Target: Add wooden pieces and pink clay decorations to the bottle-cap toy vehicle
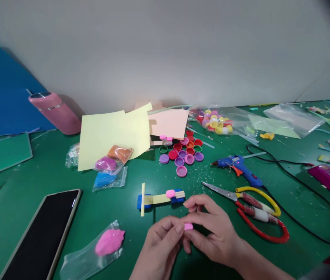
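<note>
Both my hands meet low in the middle of the green table [36, 175]. A small pink lump of clay [188, 226] is pinched between the fingertips of my left hand [160, 249] and my right hand [211, 231]. Just beyond them lies a small model [160, 198] of blue pieces, yellow paper strips and wooden sticks, with a pink clay blob on top. A plastic bag with pink clay [109, 242] lies to the left of my left hand.
Scissors [255, 208] and a blue glue gun [239, 167] lie at the right, with a black cable [313, 190]. Several coloured bottle caps [185, 152], clay bags [110, 163], yellow paper [112, 134], a pink bottle [55, 112] and a phone [44, 233] surround the space.
</note>
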A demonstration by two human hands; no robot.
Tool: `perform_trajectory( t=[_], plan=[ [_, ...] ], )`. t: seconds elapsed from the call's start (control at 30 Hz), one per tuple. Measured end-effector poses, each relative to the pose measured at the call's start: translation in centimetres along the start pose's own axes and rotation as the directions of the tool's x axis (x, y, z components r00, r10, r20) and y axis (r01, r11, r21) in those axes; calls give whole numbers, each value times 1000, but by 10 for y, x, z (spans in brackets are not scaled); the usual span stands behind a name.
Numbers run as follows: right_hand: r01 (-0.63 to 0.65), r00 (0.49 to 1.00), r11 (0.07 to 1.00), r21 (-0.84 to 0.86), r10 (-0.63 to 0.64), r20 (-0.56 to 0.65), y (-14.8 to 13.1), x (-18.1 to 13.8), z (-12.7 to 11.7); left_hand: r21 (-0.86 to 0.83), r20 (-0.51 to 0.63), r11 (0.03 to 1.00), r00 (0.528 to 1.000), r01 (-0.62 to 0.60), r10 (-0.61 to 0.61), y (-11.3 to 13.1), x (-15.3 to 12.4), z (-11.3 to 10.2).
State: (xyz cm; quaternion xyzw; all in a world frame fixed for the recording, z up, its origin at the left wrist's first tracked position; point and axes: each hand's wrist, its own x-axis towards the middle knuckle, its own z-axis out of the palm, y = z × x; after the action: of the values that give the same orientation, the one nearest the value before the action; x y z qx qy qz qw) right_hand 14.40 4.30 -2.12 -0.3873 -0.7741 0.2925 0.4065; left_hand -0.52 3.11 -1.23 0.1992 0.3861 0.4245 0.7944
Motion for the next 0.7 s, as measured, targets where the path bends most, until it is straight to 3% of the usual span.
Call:
perform_trajectory(
  t=[0.17,0.47,0.7],
  plan=[
    [-75,995,992,106,81,-62,2,1,-1,27,-9,999,999,-36,36,0,1,1],
    [45,998,997,-60,-48,-50,1,2,-2,94,-103,992,991,-81,91,2,0,1],
    [19,998,999,-42,-21,-51,1,-1,0,116,-71,990,993,-82,90,2,-1,-1]
  ],
)
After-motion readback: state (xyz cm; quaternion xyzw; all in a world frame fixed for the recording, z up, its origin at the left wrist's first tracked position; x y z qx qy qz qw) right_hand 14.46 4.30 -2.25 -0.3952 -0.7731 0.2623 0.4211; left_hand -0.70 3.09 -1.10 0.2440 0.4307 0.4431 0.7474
